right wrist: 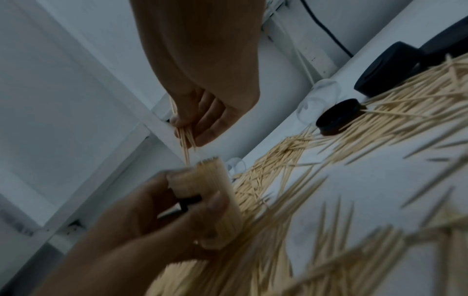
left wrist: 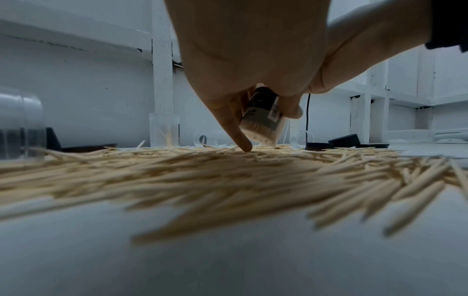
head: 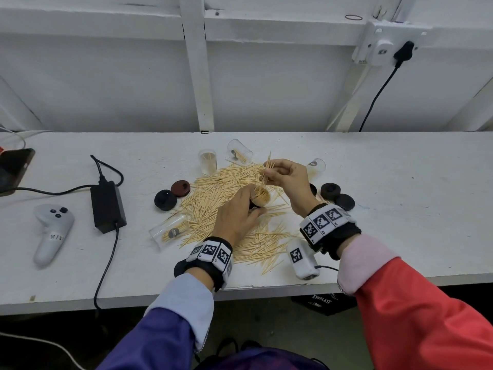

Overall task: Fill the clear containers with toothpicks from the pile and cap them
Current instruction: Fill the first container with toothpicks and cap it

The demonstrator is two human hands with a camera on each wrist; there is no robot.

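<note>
My left hand (head: 236, 214) grips the nearly full clear plastic container (head: 261, 197); my right hand (head: 286, 180) pinches a small bundle of wooden toothpicks (head: 267, 166), best eased tips-first into the remaining gap.

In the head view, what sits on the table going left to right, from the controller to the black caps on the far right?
White controller → black power adapter → black cap → dark red cap → left hand gripping the full container → right hand pinching toothpicks → black caps.
</note>
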